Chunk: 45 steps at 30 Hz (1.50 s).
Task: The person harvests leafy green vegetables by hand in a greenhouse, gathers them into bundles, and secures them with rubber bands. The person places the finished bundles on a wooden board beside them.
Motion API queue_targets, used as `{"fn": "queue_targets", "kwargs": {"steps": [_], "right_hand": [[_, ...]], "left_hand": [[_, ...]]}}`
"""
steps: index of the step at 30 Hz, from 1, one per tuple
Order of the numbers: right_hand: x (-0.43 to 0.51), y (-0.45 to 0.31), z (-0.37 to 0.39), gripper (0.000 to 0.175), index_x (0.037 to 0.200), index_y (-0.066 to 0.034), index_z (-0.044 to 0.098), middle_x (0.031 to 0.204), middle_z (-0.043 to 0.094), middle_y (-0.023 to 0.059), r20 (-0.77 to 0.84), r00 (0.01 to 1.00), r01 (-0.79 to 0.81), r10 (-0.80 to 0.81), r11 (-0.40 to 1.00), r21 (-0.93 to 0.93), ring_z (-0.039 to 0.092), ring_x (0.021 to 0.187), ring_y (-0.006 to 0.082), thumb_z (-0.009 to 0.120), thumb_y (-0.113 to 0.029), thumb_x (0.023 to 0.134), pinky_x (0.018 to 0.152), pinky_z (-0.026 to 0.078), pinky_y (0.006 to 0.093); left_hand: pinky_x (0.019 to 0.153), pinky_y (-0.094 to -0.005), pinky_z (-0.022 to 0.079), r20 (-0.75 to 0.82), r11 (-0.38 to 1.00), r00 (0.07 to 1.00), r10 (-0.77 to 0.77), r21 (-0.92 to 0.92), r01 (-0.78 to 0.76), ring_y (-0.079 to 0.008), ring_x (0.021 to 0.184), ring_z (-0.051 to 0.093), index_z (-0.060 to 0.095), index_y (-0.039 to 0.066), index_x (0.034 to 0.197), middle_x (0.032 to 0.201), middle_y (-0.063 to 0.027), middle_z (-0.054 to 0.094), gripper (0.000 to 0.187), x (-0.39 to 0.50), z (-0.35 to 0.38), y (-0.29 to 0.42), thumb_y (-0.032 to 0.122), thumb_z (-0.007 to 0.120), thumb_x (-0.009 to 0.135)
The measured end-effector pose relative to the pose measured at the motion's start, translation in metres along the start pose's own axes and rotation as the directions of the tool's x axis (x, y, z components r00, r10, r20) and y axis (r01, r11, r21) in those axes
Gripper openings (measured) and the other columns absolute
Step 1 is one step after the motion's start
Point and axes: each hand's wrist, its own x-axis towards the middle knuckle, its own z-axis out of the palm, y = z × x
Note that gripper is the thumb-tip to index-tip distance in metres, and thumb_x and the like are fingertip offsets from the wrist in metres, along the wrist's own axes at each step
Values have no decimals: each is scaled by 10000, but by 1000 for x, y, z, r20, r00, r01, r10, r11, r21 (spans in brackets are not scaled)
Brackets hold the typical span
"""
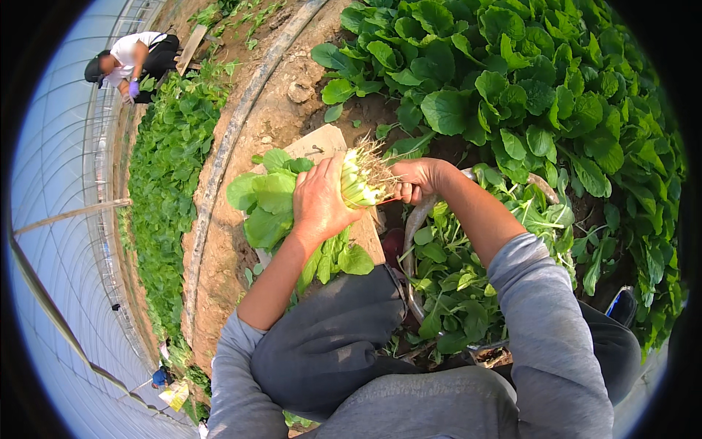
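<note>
A bunch of leafy greens lies sideways over a wooden board, its pale stems and tangled roots pointing right. My left hand is wrapped around the stems just behind the roots. Close by on the right, my right hand has its fingers curled in on a thin red tie. That tie stretches from the root end of the bunch to my fingers. How far it goes around the stems is hidden.
A basket with a thick rim, heaped with loose greens, stands by my right knee. Dense growing greens fill the upper right. A hose crosses the soil on the left. Another person crouches at the upper left bed.
</note>
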Motion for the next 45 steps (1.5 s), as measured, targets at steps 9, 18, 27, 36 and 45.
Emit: {"fn": "queue_targets", "kwargs": {"steps": [9,18,27,36,45], "right_hand": [[40,39,70,283,821,-166,530,640,453,-51,-367,849,511,-381,769,384,337,447,55,538,-414,957,382,184,222],[61,33,71,353,1209,-125,620,1150,690,53,-436,644,687,-629,224,691,678,989,205,557,-381,974,831,559,365],[69,33,80,385,1329,-86,549,1319,614,88,-377,626,605,-683,120,787,611,1174,236,472,-315,1030,1041,478,402],[82,28,76,372,1300,-74,558,1292,618,104,-331,645,502,-689,55,863,610,1158,252,415,-304,1045,1019,494,415],[41,37,84,344,1126,-41,637,958,678,36,-739,579,744,-345,595,305,638,842,162,508,-339,1016,766,498,307]], "left_hand": [[970,-407,416,-24,1000,999,25,-10,-26,-295,1126,576,465,44,1351,1206,-124,599,994,1,0,-4,384,895,522],[963,-407,419,105,996,992,69,50,-75,-312,1097,583,430,10,1359,1170,-149,604,1004,14,-15,25,377,888,544],[1138,-455,306,302,989,952,47,-145,-2,-364,1372,392,261,-16,1493,1475,-246,362,1222,23,-25,7,343,913,523],[1097,-423,366,246,997,967,67,9,-71,-348,1292,493,389,12,1427,1379,-227,511,1095,15,-16,6,449,884,554],[955,-413,486,72,952,996,-43,-301,63,-312,1076,630,461,42,1336,1176,-141,643,971,-1,-48,-3,339,906,525]]}}
